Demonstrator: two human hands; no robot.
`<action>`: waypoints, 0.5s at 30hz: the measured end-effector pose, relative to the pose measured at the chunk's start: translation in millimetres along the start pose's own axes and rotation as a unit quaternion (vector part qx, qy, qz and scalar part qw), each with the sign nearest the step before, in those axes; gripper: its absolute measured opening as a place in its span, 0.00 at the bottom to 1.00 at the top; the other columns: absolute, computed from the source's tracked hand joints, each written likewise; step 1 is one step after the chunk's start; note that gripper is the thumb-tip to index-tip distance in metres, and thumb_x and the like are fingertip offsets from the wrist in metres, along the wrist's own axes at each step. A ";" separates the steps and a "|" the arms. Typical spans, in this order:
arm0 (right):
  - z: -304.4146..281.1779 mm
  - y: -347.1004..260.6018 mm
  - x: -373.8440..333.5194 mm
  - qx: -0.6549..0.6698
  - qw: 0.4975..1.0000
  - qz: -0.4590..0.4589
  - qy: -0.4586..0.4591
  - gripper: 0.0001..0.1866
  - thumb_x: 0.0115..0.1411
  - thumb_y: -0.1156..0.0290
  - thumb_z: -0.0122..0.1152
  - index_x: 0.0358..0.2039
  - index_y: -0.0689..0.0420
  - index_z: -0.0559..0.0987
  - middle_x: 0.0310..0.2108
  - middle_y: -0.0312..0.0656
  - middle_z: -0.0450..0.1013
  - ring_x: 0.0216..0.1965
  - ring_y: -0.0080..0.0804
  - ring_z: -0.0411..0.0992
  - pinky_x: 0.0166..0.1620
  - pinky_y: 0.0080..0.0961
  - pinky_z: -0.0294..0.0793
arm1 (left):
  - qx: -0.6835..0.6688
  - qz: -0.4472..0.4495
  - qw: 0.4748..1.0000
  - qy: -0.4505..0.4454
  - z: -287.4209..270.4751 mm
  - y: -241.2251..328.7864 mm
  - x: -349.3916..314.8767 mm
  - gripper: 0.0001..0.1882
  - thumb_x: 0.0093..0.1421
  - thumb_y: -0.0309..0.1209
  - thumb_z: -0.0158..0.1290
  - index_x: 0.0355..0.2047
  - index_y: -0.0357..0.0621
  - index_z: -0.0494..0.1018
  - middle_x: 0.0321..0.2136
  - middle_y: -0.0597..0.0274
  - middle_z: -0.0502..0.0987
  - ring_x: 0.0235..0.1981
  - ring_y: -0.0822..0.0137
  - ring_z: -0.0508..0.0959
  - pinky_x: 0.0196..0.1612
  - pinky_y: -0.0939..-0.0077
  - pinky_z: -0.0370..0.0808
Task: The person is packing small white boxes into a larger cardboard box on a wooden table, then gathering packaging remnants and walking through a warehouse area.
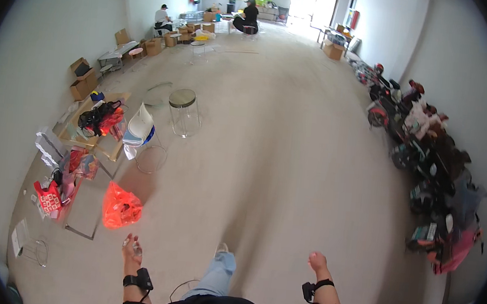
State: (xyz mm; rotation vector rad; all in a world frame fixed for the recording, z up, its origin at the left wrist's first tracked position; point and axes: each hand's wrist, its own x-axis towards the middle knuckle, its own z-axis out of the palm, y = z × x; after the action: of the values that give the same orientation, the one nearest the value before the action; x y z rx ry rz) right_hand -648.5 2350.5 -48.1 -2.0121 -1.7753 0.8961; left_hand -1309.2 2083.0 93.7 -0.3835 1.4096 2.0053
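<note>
My left hand (132, 247) hangs low at my left side, its fingers curled round a small, shiny, greyish thing too small to name. Close ahead of it, an orange-red plastic bag (122, 206) stands on the floor. My right hand (318, 260) is held out at my right side, closed like a fist; nothing sticks out of it. Each wrist carries a black strapped device. Between the hands, one leg in light blue trousers (215, 275) with a pale shoe shows over the floor.
On the left are a low table (84, 195) with bags, a chair with a white back (140, 125) and a round stool (184, 99). Scooters (425, 152) line the right wall. Cardboard boxes (84, 82) and two seated people (247, 17) are farther off.
</note>
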 end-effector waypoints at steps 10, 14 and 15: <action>-20.8 128.7 97.6 0.444 0.855 0.237 -0.125 0.05 0.54 0.71 0.49 0.27 0.59 0.71 0.22 0.43 0.70 0.19 0.35 0.69 0.18 0.32 0.69 | 0.110 -0.075 0.991 0.029 308.9 -76.7 168.3 0.23 0.53 0.59 0.44 0.25 0.53 0.60 0.10 0.75 0.56 0.07 0.78 0.56 0.09 0.85 0.50; -21.3 -68.1 140.2 0.225 0.881 0.382 -0.165 0.18 0.43 0.53 0.59 0.29 0.52 0.80 0.39 0.47 0.72 0.43 0.39 0.70 0.40 0.33 0.71 | 0.137 -0.030 0.990 -0.025 459.5 -55.7 180.6 0.21 0.58 0.53 0.41 0.20 0.52 0.58 0.14 0.69 0.58 0.08 0.75 0.57 0.09 0.83 0.49; -26.3 -80.7 169.7 0.158 0.897 0.359 -0.204 0.17 0.43 0.53 0.59 0.29 0.52 0.80 0.39 0.47 0.72 0.43 0.39 0.70 0.40 0.33 0.71 | 0.140 -0.029 0.989 -0.029 506.4 -64.1 197.0 0.21 0.58 0.53 0.41 0.20 0.52 0.58 0.14 0.69 0.58 0.08 0.75 0.57 0.09 0.83 0.49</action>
State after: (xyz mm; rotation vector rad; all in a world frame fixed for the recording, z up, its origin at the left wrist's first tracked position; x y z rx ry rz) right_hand -688.3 2534.0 -21.1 -2.3827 -0.8931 1.8023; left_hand -1351.1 2627.5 126.5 -0.2366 1.5958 1.7265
